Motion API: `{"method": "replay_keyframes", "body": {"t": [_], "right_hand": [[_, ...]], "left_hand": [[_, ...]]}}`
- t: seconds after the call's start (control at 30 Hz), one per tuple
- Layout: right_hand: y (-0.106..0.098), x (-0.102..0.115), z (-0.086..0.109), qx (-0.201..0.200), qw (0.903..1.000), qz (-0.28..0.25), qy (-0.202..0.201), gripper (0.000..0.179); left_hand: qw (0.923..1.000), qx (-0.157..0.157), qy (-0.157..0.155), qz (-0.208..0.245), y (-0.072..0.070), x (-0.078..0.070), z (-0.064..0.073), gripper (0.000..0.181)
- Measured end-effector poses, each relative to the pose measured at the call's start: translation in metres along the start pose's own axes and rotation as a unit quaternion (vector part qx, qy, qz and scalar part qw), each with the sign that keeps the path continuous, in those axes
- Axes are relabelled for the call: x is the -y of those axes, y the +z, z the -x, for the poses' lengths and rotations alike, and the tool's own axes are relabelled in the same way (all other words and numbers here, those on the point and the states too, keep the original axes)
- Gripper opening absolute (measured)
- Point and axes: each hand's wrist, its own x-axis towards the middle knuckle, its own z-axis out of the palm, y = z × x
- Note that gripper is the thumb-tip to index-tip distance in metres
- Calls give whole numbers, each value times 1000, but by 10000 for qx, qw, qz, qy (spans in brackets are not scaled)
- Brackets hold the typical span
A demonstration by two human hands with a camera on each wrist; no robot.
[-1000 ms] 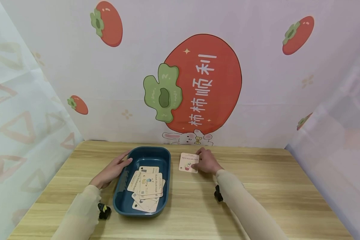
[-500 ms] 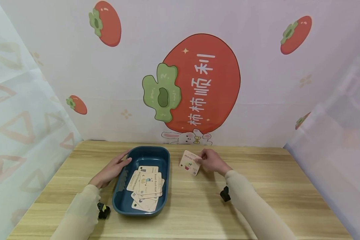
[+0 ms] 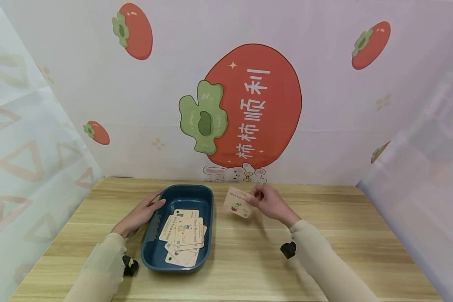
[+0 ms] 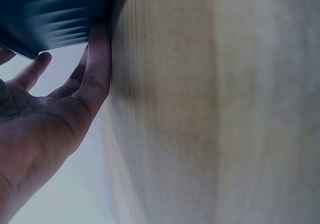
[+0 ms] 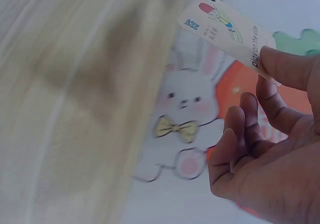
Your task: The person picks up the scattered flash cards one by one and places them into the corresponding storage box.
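My right hand [image 3: 270,203] pinches a picture card [image 3: 235,205] by one edge, raised above the wooden table. In the right wrist view the card [image 5: 227,31] reads "play on the slide" and shows a small drawing, between thumb and index finger; the other fingers curl loosely beneath. My left hand [image 3: 139,214] holds the left side of a dark blue plastic bin [image 3: 211,235], thumb over the rim and fingers along the outer wall. In the left wrist view its fingers [image 4: 95,74] reach the ribbed wall [image 4: 57,21]. Several overlapping cards [image 3: 188,233] lie inside the bin.
The wooden table [image 3: 249,268] extends to a white backdrop [image 3: 324,155] printed with persimmons and a rabbit. Pale curtains [image 3: 34,138] stand at both sides. Black wrist devices [image 3: 288,250] show beneath both sleeves.
My right hand has lifted the card off the table by its right edge, tilting it, and the right forearm has shifted right. The left hand and the bin stay in place.
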Motion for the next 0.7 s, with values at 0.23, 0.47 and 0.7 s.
{"method": "replay_keyframes", "body": {"t": [0.23,0.47,0.7], "right_hand": [[-5,24,10,-288,9981,-335,-441,14],[0,40,15,-377,9953,-495,-737,12],[27,55,20,-36,9951,-605,-785,9]], "left_hand": [[10000,-23,-40,-29,0,0,1,67],[10000,-6,-32,-7,-1,2,0,67],[10000,-6,39,40,0,1,0,66]]}}
